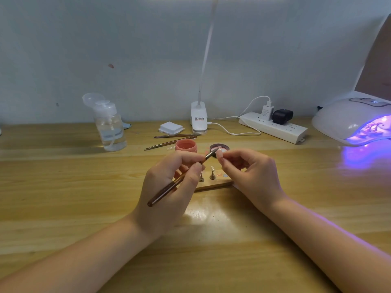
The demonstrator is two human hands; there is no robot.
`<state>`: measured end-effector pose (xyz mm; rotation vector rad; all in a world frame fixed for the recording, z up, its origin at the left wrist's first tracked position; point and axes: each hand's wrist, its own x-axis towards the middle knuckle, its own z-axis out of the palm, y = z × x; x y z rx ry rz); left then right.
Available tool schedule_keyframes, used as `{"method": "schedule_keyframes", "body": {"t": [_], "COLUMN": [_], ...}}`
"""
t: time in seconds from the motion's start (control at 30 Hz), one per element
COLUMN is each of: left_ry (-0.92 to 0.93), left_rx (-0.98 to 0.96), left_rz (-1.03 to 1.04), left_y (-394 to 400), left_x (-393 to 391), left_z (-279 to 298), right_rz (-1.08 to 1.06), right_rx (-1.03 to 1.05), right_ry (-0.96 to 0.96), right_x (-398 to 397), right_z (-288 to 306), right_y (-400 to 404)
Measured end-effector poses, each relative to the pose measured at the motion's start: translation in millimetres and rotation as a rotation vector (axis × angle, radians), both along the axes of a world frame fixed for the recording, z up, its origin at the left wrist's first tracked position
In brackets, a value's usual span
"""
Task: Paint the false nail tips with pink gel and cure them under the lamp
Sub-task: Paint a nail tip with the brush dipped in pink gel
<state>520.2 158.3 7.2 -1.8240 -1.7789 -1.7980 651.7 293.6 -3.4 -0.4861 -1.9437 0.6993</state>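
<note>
My left hand [169, 187] grips a dark brown nail brush [169, 190], its tip lying on a pink false nail tip [220, 154]. My right hand [249, 172] pinches that tip between thumb and forefinger, above the table. Behind the hands stand an open pot of pink gel [220, 148] and its pink lid [186, 145]. Below the hands a wooden stand [213, 185] carries small metal holders [212, 174]. The white curing lamp [351, 121] at the far right glows violet, with painted tips dimly visible inside.
A clear pump bottle [110, 127] stands at the back left. Two spare brushes [173, 140], a stack of white pads [171, 127], a clip desk lamp [198, 118] and a power strip [273, 127] with plugs lie along the wall on the wooden table [63, 187].
</note>
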Motion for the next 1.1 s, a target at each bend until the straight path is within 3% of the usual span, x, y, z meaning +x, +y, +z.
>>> {"method": "schedule_keyframes", "body": {"t": [0.53, 1.1], "left_ry": [0.018, 0.003], "left_rx": [-0.046, -0.047], "left_rz": [-0.001, 0.013], "left_y": [-1.5, -0.6], "left_x": [-1.7, 0.0], "left_z": [0.4, 1.0], "right_rz": [-0.040, -0.033], "right_rx": [0.153, 0.128], "right_ry": [-0.057, -0.039], "right_x": [1.1, 0.8], "right_z": [0.2, 2.4], "right_y": [1.1, -1.0]}}
